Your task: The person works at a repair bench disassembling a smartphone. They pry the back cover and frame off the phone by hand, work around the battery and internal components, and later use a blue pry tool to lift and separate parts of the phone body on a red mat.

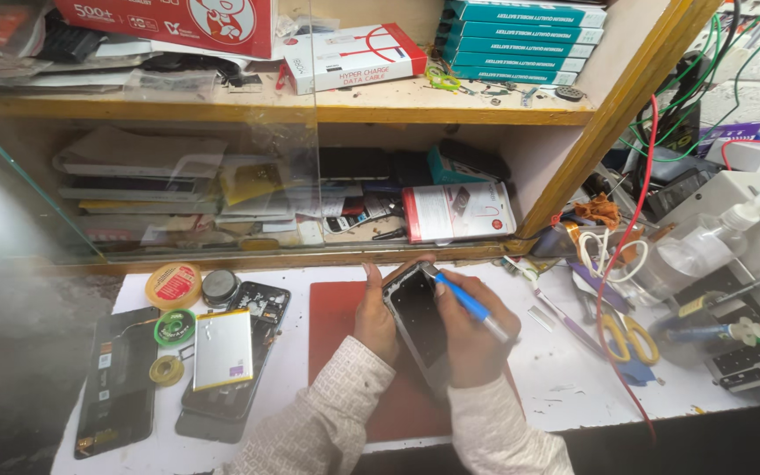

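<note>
Phone (pixel 420 321) over mat (pixel 336 308), scissors (pixel 631 339) rightward

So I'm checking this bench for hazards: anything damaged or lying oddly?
Left of the red mat, an opened phone lies with its insides bare and a loose silver battery resting askew across it. The left hand steadies another phone; the right hand works a blue tool.

Top shelf — red carton (pixel 178 22) | white-red box (pixel 354 57) | teal boxes (pixel 521 40) — lower shelf: white-red package (pixel 459 211)
</note>
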